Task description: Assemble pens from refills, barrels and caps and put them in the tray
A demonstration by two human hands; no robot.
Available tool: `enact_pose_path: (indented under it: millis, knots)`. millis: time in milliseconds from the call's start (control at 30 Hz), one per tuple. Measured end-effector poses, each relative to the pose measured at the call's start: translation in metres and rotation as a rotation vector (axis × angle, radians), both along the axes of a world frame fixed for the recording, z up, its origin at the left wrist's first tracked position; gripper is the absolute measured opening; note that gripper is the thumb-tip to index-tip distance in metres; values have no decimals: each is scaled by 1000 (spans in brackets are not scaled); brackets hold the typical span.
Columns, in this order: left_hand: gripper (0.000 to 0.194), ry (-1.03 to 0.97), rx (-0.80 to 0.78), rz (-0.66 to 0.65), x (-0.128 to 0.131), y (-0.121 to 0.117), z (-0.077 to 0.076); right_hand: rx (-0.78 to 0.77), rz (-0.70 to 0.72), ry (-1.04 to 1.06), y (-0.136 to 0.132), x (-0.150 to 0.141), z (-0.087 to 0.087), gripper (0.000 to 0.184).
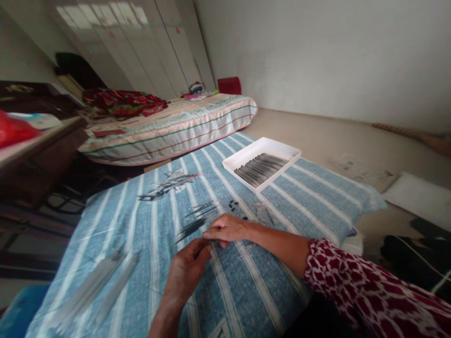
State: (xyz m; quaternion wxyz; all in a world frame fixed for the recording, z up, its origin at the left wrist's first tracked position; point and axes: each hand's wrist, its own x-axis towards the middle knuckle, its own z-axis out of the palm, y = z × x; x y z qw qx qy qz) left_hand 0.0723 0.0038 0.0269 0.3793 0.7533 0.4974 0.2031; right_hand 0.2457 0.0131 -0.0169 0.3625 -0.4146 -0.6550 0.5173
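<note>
Above the striped cloth, my left hand point(188, 267) and my right hand point(227, 230) meet at their fingertips. Both are closed in a pinch around something small that the fingers hide. Just beyond them lies a bunch of thin black sticks point(192, 228), with a few more sticks point(200, 209) behind it. Several small black caps point(232, 204) are scattered past my right hand. A white shallow box point(278, 145) holds a row of dark, slim pen-like pieces point(260, 170). To the left are bundles of translucent grey tubes point(95, 286), their ends blurred.
A blue striped cloth point(141, 234) covers the work surface. Dark slender parts point(167, 184) lie in a heap toward its far left. Clear plastic pieces point(264, 213) rest right of the caps. Behind stands a bed point(176, 126); a wooden table point(42, 141) is at left.
</note>
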Motion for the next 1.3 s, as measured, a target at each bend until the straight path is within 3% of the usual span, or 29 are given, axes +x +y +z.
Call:
enact_pose_path:
  millis: [133,267,433,567,700,1033,1300]
  knots:
    - [27,-16,-31,31,0,3,-5,19,27,20,1,1,0,38]
    - [26,-40,-14,21,-2,5,-14,6,-18,-59,0,2,-1,45]
    - [29,-46,25,34,-5,9,-22,50,-2,9,0,4,-3,32]
    - [33,-59,60,50,-7,8,-19,57,-21,-57,0,4,-4,42]
    - [33,-47,89,66,-10,7,-17,41,-35,7,-1,2,-3,35]
    - [33,8,257,-18,-15,6,-27,-7,7,28,-2,5,2,35]
    - [33,91,192,-18,-20,9,-17,-33,-26,30,-4,5,4,37]
